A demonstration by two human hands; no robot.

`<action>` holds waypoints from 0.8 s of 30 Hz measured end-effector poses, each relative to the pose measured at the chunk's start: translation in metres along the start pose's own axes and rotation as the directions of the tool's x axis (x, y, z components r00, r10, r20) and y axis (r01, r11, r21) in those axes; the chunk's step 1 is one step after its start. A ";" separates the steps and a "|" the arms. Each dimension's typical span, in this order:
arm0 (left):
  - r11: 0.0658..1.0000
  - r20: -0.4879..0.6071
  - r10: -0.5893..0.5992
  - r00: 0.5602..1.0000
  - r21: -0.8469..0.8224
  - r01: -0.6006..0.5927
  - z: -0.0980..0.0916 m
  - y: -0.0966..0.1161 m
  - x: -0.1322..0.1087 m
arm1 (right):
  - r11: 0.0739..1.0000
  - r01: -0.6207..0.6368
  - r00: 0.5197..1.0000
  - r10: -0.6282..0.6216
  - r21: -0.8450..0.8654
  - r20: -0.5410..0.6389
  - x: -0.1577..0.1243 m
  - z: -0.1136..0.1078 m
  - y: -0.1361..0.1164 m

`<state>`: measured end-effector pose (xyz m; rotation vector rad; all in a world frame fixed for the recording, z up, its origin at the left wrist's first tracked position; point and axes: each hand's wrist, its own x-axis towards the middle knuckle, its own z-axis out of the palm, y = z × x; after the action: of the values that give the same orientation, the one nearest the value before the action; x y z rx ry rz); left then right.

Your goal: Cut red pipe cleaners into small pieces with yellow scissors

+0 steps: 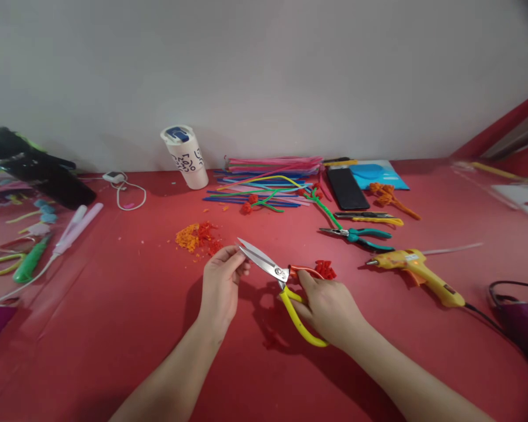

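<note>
My right hand (pixel 330 305) is wrapped around scissors (pixel 264 262) with one yellow and one red handle. Their blades point up and left, nearly together. By the blade tips, my left hand (pixel 223 269) is closed in a pinch; whatever lies between its fingers is too small to make out. Just beyond that hand lie orange clippings (pixel 187 237) and red clippings (pixel 207 231). A bunch of red fuzzy pieces (pixel 325 269) sits behind my right hand, partly covered by it. Another red piece (pixel 273 340) lies on the table below the scissors.
Pipe cleaners (pixel 273 170) in several colours lie along the wall, near a white tumbler (pixel 187 161). To the right are a black phone (pixel 347 189), teal-handled pliers (pixel 361 235), a cutter (pixel 372 217) and a yellow glue gun (pixel 422 272). A pink hair straightener (pixel 77 231) lies left.
</note>
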<state>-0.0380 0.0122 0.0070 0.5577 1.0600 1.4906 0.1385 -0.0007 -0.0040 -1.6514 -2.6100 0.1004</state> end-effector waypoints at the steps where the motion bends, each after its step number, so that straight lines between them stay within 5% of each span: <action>1: 1.000 0.002 0.000 1.000 -0.001 0.000 0.000 0.000 0.000 | 1.000 0.002 1.000 -0.002 0.003 -0.002 0.000 0.000 0.000; 16: 0.997 -0.022 0.056 0.998 0.059 -0.055 0.001 0.001 0.001 | 0.998 -0.047 0.999 0.046 0.036 0.023 -0.001 -0.002 0.000; 24: 0.995 0.130 -0.093 0.987 0.052 0.087 0.007 -0.001 -0.004 | 0.845 -0.191 0.981 0.143 0.500 0.133 0.005 -0.015 0.000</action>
<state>-0.0309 0.0108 0.0105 0.6245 1.0049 1.3348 0.1378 0.0039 0.0109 -1.6834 -2.2029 0.8197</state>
